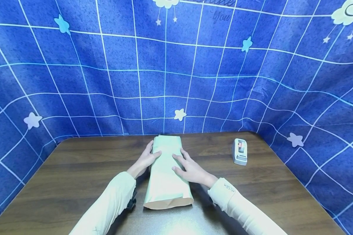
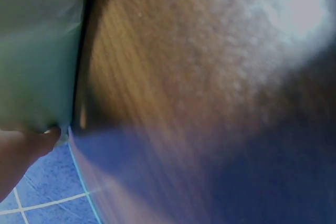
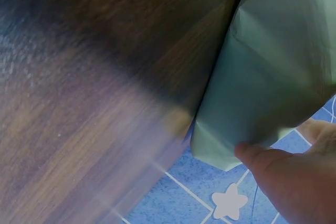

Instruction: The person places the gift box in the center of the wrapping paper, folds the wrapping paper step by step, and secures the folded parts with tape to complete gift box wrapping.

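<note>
A pale green paper bag [image 1: 167, 178] lies lengthwise on the wooden table, its near end showing a peach-coloured inner side. My left hand [image 1: 144, 161] grips its left side, thumb on top and fingers along the edge. From the right, my right hand [image 1: 192, 169] rests on the bag with thumb and fingers spread over the top and right side. In the left wrist view a fingertip [image 2: 50, 136] touches the bag's far corner. The right wrist view shows the thumb [image 3: 257, 158] against the creased paper [image 3: 252, 93].
A white tape dispenser [image 1: 240, 152] stands on the right part of the brown wooden table [image 1: 85, 176]. Behind and around the table hangs a blue curtain [image 1: 153, 81] with white lines and stars.
</note>
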The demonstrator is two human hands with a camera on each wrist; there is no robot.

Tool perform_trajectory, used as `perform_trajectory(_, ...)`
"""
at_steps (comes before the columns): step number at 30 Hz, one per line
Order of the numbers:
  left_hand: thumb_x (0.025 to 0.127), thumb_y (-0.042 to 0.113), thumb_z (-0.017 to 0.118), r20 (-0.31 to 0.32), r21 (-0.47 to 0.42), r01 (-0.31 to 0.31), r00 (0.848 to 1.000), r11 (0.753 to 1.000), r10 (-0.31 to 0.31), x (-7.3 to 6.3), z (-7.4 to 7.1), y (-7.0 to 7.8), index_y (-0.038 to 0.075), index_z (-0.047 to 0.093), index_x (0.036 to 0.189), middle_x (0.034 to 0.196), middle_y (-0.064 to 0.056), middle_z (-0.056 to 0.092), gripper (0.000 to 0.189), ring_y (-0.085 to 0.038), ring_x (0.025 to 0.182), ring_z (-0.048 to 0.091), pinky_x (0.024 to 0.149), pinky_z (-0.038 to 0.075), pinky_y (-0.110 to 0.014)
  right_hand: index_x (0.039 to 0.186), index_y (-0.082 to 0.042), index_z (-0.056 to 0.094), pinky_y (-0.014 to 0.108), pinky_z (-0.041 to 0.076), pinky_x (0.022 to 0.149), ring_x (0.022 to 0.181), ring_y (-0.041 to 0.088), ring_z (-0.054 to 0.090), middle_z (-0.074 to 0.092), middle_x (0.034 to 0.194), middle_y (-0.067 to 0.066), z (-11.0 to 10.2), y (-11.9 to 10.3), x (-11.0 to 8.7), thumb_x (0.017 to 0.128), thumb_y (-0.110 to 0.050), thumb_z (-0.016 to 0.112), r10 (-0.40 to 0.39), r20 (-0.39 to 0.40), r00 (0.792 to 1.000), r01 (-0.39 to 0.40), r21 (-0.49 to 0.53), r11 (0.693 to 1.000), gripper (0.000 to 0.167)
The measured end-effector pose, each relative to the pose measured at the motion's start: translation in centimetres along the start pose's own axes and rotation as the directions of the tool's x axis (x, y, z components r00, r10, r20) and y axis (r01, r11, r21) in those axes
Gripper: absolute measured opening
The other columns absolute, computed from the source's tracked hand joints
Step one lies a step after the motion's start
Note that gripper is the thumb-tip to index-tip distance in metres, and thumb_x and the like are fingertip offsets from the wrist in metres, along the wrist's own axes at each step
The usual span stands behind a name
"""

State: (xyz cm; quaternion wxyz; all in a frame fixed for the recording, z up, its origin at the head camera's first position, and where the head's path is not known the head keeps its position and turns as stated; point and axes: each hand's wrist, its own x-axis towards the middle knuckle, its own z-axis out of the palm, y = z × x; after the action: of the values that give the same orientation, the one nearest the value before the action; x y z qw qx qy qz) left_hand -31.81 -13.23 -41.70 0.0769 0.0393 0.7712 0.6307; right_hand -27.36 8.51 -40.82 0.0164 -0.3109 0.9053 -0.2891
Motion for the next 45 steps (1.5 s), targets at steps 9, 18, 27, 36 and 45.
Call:
perform_trajectory(9, 0.097, 0.037, 0.036, 0.063, 0.087, 0.068, 0.995, 0.994, -0.073, -3.1, 0.7, -0.1, 0.011, -0.018, 0.144, 0.153, -0.018, -0.008, 0.076, -0.035, 0.14, -0.004, 0.11, 0.001, -0.056, 0.143, -0.013, 0.031, 0.052, 0.039, 0.098, 0.128, 0.041, 0.037, 0.006, 0.151, 0.022, 0.1, -0.1, -0.1, 0.096, -0.038, 0.042, -0.001, 0.009, 1.0, 0.001, 0.008, 1.0, 0.055)
perform_trajectory(18, 0.096, 0.042, 0.036, 0.063, 0.104, 0.111, 0.991, 0.988, -0.118, -8.5, 2.4, -0.4, 0.014, -0.025, 0.142, 0.151, -0.021, -0.015, 0.081, -0.042, 0.138, -0.01, 0.104, -0.002, -0.064, 0.143, -0.013, 0.03, 0.052, 0.039, 0.097, 0.127, 0.041, 0.038, 0.006, 0.151, 0.023, 0.1, -0.4, -0.2, 0.096, -0.038, 0.041, 0.011, 0.009, 1.0, -0.011, 0.007, 1.0, 0.055)
perform_trajectory(27, 0.097, 0.031, 0.039, 0.127, -0.071, 0.138, 0.984, 0.988, -0.128, -11.5, 3.4, 0.3, 0.019, -0.029, 0.14, 0.147, -0.019, -0.028, 0.082, -0.045, 0.133, -0.022, 0.096, -0.007, -0.071, 0.143, -0.012, 0.029, 0.052, 0.039, 0.097, 0.127, 0.042, 0.037, 0.004, 0.151, 0.022, -0.1, -0.3, -0.1, 0.096, -0.038, 0.041, 0.018, 0.006, 1.0, -0.018, 0.027, 0.999, 0.056)
perform_trajectory(36, 0.098, 0.033, 0.035, 0.06, 0.046, 0.105, 0.992, 0.993, -0.108, -10.8, 3.3, 0.3, 0.013, -0.017, 0.145, 0.152, -0.019, -0.011, 0.072, -0.042, 0.138, -0.009, 0.104, -0.001, -0.065, 0.143, -0.012, 0.029, 0.052, 0.039, 0.097, 0.127, 0.041, 0.038, 0.005, 0.151, 0.023, -0.1, -0.4, -0.2, 0.096, -0.038, 0.042, 0.018, 0.008, 1.0, -0.018, 0.017, 1.0, 0.055)
perform_trajectory(45, 0.099, 0.026, 0.033, 0.018, 0.28, -0.019, 1.0, 0.96, 0.014, -7.8, 2.1, -0.1, 0.004, -0.008, 0.146, 0.152, -0.021, -0.002, 0.067, -0.039, 0.139, 0.004, 0.109, 0.007, -0.057, 0.143, -0.012, 0.03, 0.052, 0.038, 0.098, 0.129, 0.041, 0.035, 0.007, 0.151, 0.023, 0.1, -0.1, -0.1, 0.096, -0.038, 0.041, 0.005, 0.002, 1.0, -0.005, 0.027, 1.0, 0.055)
